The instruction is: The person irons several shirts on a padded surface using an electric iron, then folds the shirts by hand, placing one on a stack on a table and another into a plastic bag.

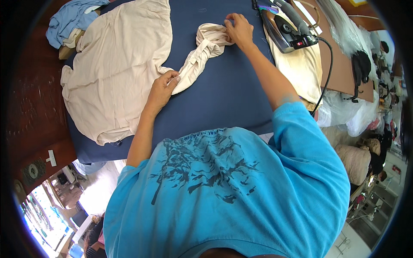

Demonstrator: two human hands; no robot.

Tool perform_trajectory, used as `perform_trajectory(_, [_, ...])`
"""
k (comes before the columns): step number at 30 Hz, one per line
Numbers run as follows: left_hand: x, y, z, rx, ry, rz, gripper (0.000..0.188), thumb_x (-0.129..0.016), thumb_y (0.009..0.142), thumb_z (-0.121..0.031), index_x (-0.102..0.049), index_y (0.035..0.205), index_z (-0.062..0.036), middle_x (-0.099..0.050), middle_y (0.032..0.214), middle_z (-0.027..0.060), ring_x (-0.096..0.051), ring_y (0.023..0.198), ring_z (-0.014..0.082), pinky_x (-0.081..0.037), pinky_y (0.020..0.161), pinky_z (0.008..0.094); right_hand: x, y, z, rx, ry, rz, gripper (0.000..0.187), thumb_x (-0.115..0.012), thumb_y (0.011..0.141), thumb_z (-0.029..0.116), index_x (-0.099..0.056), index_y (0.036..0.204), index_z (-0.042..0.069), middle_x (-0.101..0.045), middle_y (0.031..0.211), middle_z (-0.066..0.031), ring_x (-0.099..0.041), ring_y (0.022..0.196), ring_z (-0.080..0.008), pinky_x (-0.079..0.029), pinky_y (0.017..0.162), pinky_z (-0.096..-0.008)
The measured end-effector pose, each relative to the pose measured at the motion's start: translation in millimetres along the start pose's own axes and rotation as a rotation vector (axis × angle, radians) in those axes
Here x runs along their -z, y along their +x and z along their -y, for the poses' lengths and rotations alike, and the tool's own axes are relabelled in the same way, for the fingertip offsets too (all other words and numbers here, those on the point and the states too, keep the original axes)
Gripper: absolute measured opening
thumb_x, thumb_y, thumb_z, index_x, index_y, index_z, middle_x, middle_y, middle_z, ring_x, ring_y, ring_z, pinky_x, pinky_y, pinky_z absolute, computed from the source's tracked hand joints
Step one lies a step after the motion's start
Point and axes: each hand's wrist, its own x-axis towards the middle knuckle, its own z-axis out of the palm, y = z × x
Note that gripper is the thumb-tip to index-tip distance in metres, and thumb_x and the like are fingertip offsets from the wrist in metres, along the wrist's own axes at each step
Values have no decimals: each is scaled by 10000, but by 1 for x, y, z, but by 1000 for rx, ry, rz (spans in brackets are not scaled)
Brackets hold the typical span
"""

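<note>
A cream garment (122,69), its cloth lightly creased, lies spread on the dark blue table cover. One sleeve (195,64) runs out from it to the right, twisted and bunched toward its far end. My left hand (162,91) grips the sleeve close to the garment's body, thumb on top of the cloth. At the sleeve's far end, my right hand (239,31) has its fingers curled on the edge of the gathered cuff. Part of the cloth under both hands is hidden by the fingers.
An iron (289,32) with a black cord rests at the far right on a cream-coloured pad (301,71). Blue folded cloth (73,21) sits at the far left on a box. Clear plastic sheeting (344,30) and a black strapped item (360,69) lie beyond the iron.
</note>
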Motion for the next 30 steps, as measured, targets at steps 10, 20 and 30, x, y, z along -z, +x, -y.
perform_trajectory(10, [-36, 66, -28, -286, 793, -265, 402, -616, 767, -341, -596, 1082, -91, -598, 1068, 91, -563, 974, 252, -402, 845, 404, -9, 6, 46, 689, -267, 384, 247, -600, 772, 148, -649, 1004, 214, -534, 1155, -14, -496, 1041, -227, -400, 841, -391])
perform_trajectory(20, [-91, 79, -57, -534, 934, -103, 233, -594, 781, -235, -592, 981, -115, -589, 958, 25, -549, 904, 186, -346, 865, 411, -3, 22, 25, 265, -193, 186, 292, -504, 813, 230, -618, 1074, 164, -610, 1043, -37, -581, 969, -236, -417, 814, -454])
perform_trajectory(30, [31, 58, 9, -406, 972, -26, 312, -474, 819, -183, -576, 1104, -106, -592, 1094, 98, -535, 1036, 229, -309, 943, 425, 2, -38, 48, 156, 15, 162, 530, -601, 792, 307, -447, 1244, 78, -622, 928, -132, -608, 852, -285, -461, 769, -377])
